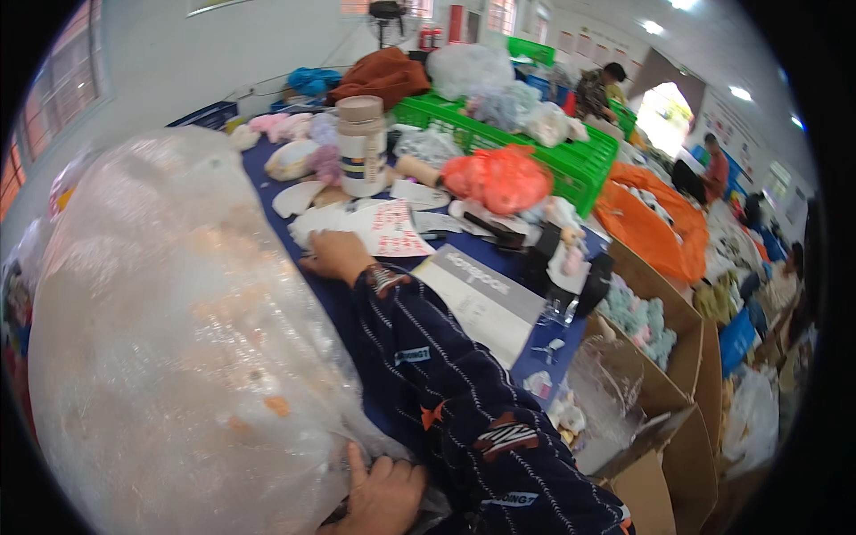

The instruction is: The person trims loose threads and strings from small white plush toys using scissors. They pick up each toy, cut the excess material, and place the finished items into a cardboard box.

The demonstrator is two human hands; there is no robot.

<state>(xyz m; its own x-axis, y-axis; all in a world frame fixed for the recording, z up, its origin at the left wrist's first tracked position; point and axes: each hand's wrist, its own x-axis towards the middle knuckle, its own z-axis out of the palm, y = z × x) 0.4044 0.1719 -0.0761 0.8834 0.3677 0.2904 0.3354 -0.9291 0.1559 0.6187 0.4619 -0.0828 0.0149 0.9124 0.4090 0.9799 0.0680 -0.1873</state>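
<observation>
A large, bulging clear plastic bag (187,294) with pale and orange contents fills the left side. At its lower right edge, my left hand (383,495) has its fingers bent into the loose plastic, holding it. My right arm, in a dark patterned sleeve, stretches across the blue tabletop (357,343). Past the bag, my right hand (341,257) lies with thumb and fingers apart, its fingertips against white flat pieces (312,223). Beside them is a white card with red handwriting (390,230). A grey and white notebook (486,299) lies right of my forearm.
A lidded jar (361,147), an orange-red plastic bag (499,178) and a green crate (571,160) stand farther back. Cardboard boxes (664,312) with fluffy pieces line the table's right side. Other people sit in the background, including a person in red (713,169).
</observation>
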